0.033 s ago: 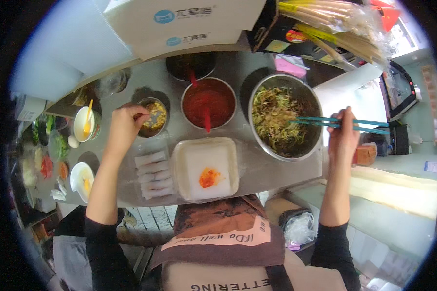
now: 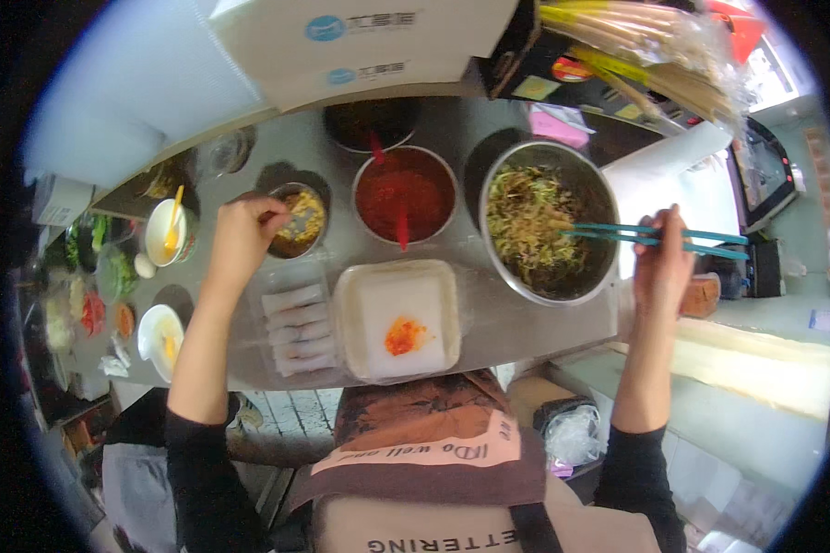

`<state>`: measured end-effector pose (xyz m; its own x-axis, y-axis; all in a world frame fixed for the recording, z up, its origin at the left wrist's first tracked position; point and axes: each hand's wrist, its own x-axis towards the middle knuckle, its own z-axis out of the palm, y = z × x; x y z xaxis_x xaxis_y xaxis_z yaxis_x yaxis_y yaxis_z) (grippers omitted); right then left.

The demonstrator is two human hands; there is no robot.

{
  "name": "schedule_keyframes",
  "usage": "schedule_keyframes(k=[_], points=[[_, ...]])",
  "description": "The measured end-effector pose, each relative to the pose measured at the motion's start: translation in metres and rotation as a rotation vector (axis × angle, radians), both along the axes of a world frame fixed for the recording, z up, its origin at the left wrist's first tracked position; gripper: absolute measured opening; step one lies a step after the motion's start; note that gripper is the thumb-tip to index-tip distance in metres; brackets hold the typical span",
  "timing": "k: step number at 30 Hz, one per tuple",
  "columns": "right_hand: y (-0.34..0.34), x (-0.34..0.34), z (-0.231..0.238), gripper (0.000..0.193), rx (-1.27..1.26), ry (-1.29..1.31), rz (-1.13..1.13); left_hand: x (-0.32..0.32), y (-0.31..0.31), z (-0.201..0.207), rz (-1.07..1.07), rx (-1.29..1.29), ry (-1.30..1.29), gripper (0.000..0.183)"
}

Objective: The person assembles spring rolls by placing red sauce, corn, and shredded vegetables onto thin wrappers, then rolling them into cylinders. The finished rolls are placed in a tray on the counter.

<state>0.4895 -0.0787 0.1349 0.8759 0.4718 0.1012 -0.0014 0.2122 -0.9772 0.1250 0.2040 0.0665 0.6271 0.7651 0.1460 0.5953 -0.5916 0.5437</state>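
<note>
My right hand (image 2: 662, 258) is closed around a pair of blue-green chopsticks (image 2: 622, 230). Their tips reach into shredded green and pale vegetables (image 2: 533, 226) in a large steel bowl (image 2: 609, 267). At the left, my left hand (image 2: 247, 235) pinches thumb and fingers together at the edge of a small steel bowl (image 2: 315, 241) of yellow chopped bits (image 2: 302, 219). Whatever lies between those fingertips is too small to make out. Between the hands sits a pale square tray (image 2: 343, 323) with a white sheet (image 2: 387, 304) bearing an orange-red smear of sauce (image 2: 406, 335).
Behind the tray stands a bowl of red sauce (image 2: 392, 189) with a red-handled utensil, and a darker pot (image 2: 369, 124) beyond. White rolls (image 2: 297, 330) lie left of the tray. White bowls (image 2: 160, 230) and an egg (image 2: 145, 266) are further left. Bundled sticks (image 2: 646, 51) rest back right.
The whole scene sits slightly further right in the picture. Both hands keep their places relative to the bowls, and the chopsticks stay in the vegetables.
</note>
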Motion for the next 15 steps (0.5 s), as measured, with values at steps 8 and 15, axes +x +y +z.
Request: schedule_keyframes(k=[8, 15], points=[[0.015, -0.063, 0.039, 0.031, 0.132, 0.206, 0.268, 0.001, 0.007, -0.009, -0.127, -0.091, 0.122, 0.017], [0.027, -0.126, -0.007, 0.032, -0.165, 0.237, 0.448, 0.014, 0.009, -0.036, -0.248, -0.114, 0.365, 0.020]])
